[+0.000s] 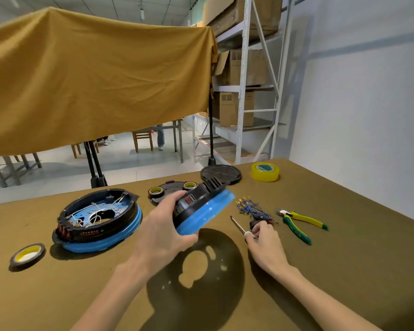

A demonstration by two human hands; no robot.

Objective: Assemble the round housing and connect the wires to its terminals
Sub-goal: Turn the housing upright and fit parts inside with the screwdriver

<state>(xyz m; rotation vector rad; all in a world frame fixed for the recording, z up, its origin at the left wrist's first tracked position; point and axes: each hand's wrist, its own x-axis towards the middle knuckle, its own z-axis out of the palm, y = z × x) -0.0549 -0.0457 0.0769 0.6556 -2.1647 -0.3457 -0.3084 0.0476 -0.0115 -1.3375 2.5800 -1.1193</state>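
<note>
At frame centre, the left hand (164, 231) grips a round housing (202, 209), black above and blue-rimmed, tilted clear of the table (344, 271). Lower right of it, the right hand (264, 244) pinches a screwdriver (238, 226), fingers curled, near a small black part. Blue wires (249, 206) lie just above; green-yellow pliers (299, 223) to their right. A second housing (98, 219) rests at left.

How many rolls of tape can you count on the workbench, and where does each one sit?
4. A large yellow roll at the far right, two small rolls on the black plate behind the lifted housing, one dark roll near left. Others may be hidden.
</note>
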